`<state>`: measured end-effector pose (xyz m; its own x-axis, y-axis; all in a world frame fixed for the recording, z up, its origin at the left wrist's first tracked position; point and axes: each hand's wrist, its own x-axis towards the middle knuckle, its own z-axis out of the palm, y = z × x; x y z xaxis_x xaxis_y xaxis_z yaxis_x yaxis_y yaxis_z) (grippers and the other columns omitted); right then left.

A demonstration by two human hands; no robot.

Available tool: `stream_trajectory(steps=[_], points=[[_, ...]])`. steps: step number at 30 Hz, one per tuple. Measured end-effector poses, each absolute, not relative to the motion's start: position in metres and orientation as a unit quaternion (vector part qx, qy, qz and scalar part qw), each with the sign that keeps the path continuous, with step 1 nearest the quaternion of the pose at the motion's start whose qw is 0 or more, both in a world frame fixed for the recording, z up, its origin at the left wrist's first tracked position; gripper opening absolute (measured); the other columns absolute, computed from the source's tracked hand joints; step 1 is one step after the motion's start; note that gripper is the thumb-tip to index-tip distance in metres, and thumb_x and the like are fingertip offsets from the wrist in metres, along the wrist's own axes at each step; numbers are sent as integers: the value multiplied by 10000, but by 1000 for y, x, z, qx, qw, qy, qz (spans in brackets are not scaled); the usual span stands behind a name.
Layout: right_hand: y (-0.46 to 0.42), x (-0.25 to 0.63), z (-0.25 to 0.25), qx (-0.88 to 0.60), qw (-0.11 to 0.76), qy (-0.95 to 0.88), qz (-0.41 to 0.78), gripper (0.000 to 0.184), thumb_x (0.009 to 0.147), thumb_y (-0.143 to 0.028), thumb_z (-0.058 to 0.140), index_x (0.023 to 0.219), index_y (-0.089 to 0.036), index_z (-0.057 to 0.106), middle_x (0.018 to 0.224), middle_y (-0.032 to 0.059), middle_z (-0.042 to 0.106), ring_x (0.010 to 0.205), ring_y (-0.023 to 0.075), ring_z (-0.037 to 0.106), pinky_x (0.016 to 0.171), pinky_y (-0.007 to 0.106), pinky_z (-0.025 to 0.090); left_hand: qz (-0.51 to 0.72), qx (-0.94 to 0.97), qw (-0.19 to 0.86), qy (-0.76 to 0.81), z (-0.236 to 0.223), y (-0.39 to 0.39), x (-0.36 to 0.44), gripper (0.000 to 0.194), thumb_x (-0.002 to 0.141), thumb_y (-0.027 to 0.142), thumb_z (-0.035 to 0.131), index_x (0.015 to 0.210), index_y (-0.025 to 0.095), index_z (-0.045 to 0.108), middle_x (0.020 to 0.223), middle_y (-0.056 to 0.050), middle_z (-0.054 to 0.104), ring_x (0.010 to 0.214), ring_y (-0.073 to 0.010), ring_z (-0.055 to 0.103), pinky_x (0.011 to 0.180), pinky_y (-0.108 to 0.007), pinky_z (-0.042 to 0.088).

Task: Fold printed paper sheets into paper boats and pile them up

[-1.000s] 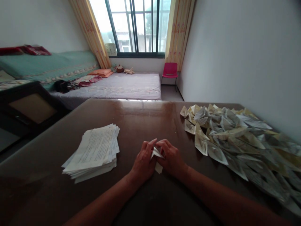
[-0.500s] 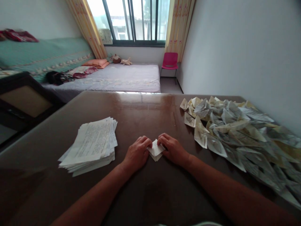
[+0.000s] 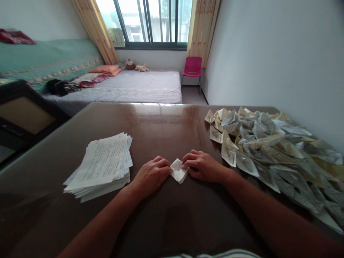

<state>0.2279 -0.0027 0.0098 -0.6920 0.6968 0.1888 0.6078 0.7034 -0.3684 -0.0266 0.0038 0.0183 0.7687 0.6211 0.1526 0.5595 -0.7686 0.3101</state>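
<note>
A small folded paper [image 3: 178, 172], whitish and diamond-shaped, lies low over the brown table between my hands. My left hand [image 3: 155, 175] has its fingertips closed at the paper's left corner. On the opposite corner, my right hand [image 3: 201, 166] pinches the paper between thumb and fingers. To the left sits a stack of printed sheets [image 3: 100, 165], its edges uneven. A large heap of folded paper boats [image 3: 266, 143] spreads along the right side of the table.
The glossy brown table [image 3: 163, 132] fills the foreground. Beyond it stand a bed [image 3: 150, 86] and a pink chair [image 3: 193, 67] below the window. A white wall [image 3: 268, 53] runs along the right, and a dark cabinet [image 3: 25, 114] stands at the left.
My hands have moved slightly apart, and the folded paper now shows more of its diamond face between them. The whole view has shifted a little.
</note>
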Motion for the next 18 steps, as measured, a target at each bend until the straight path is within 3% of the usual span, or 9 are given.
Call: stream_trajectory(steps=[5, 11, 16, 18], points=[[-4, 229, 15, -371, 156, -905, 136, 224, 813, -173, 579, 1001, -258, 668, 1084, 5, 661, 966, 176, 546, 859, 329, 428, 139, 943, 134, 271, 19, 2, -24, 289, 966, 227, 390, 1058, 225, 663, 1048, -53, 633, 1008, -178, 527, 882, -308, 470], [-6, 228, 19, -387, 156, -898, 139, 269, 802, -113, 550, 1010, -246, 657, 1062, 10, 665, 961, 173, 542, 857, 321, 421, 125, 952, 137, 243, 15, -1, -20, 348, 964, 198, 397, 1232, 311, 588, 1171, -28, 613, 1079, -192, 501, 925, -337, 461], [-4, 220, 12, -430, 118, -892, 77, 408, 928, -181, 469, 1320, -291, 502, 1155, 49, 616, 1042, 198, 507, 873, 355, 401, 118, 959, 103, 237, 10, -1, -18, 314, 960, 228, 441, 1228, 305, 586, 1141, -36, 614, 1057, -187, 511, 920, -339, 463], [-5, 217, 11, -430, 84, -898, 43, 426, 939, -233, 487, 1354, -323, 463, 1192, 54, 586, 1064, 220, 489, 855, 375, 393, 115, 960, 86, 239, 9, -1, -18, 298, 961, 243, 444, 1215, 291, 591, 1132, -40, 612, 1053, -190, 513, 920, -350, 465]])
